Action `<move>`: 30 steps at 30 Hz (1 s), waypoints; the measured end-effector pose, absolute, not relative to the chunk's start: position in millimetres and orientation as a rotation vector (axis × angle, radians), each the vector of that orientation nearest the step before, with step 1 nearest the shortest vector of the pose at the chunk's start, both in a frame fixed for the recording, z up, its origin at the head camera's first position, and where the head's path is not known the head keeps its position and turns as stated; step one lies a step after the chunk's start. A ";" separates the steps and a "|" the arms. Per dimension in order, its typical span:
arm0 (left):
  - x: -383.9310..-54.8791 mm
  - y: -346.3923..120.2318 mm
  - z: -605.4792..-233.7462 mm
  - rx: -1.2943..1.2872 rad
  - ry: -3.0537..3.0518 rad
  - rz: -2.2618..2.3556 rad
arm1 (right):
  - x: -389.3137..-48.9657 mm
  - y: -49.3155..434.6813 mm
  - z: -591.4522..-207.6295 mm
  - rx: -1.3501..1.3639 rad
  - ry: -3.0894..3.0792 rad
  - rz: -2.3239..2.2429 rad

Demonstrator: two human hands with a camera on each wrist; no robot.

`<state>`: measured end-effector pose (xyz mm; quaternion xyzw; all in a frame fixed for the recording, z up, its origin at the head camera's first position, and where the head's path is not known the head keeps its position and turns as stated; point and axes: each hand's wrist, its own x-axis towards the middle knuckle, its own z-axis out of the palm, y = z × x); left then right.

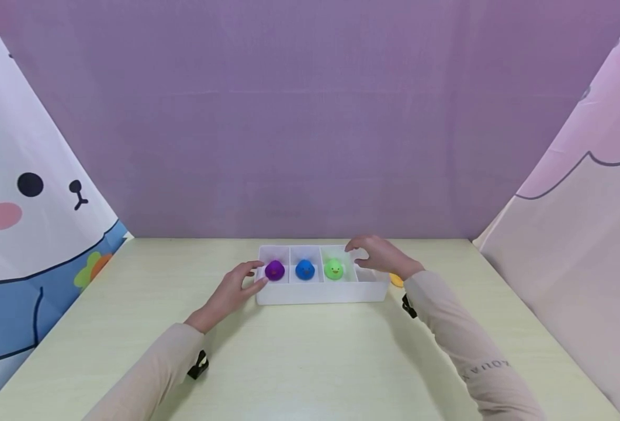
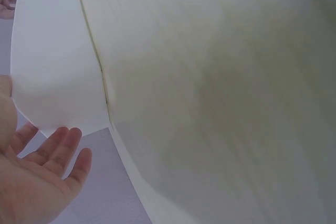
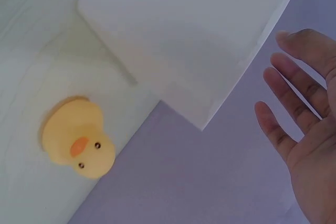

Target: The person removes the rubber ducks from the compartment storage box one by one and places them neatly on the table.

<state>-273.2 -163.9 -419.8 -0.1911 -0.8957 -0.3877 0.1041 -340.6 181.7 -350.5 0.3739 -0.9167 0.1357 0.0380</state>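
Observation:
A white divided box (image 1: 320,294) stands on the table near the back. Purple (image 1: 275,270), blue (image 1: 305,269) and green (image 1: 333,269) rubber ducks sit in its compartments, one each, from the left. My left hand (image 1: 231,292) is at the box's left end, thumb by the front corner and fingers spread around the end. Over the rightmost compartment, my right hand (image 1: 380,255) has its thumb and fingers apart, holding nothing. A yellow rubber duck (image 3: 79,135) lies on the table beyond the box's right end; in the head view the right wrist partly hides it.
The pale wooden table (image 1: 299,356) ends at a purple backdrop (image 1: 310,117). Printed cartoon cloths hang at the left (image 1: 36,146) and right (image 1: 578,234). Black wrist straps show under the left (image 1: 198,365) and right (image 1: 409,306) sleeves.

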 end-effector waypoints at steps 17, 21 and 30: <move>-272.9 -163.4 -419.5 -0.567 -2.638 -1.122 | -349.2 154.9 -371.1 1.157 -2.853 0.445; -273.9 -163.4 -420.4 -0.562 -2.636 -1.125 | -351.2 151.1 -374.9 1.138 -2.881 0.431; -273.9 -163.6 -421.2 -0.561 -2.638 -1.120 | -351.9 143.6 -380.9 1.073 -2.963 0.409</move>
